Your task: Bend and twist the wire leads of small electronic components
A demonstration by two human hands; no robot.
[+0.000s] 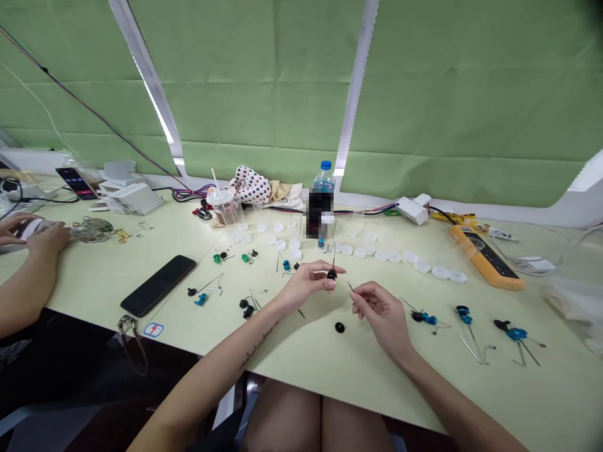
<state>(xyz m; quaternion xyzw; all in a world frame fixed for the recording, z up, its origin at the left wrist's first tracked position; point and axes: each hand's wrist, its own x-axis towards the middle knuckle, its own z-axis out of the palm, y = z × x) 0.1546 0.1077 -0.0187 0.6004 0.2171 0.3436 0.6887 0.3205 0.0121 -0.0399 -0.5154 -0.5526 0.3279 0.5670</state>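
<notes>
Between the thumb and fingers of my left hand [315,279] is a small black part [332,275] with a thin metal rod standing up from it. My right hand [377,307] pinches a thin metal rod [350,286], its tip pointing toward the left hand; the two hands are apart. On the table below them lies a round black cap [340,327]. To the right of my right hand is a blue part [428,318] with a black piece and bent wires. Left of my left forearm are more black parts [247,307] with thin rods.
A black phone [158,285] lies at the left, near a co-worker's hands [47,235]. White round caps [360,252] form a row behind my hands, with a blue-capped bottle [324,182] beyond. An orange multimeter [487,257] lies at the right; a plastic cup [226,207] stands at the back.
</notes>
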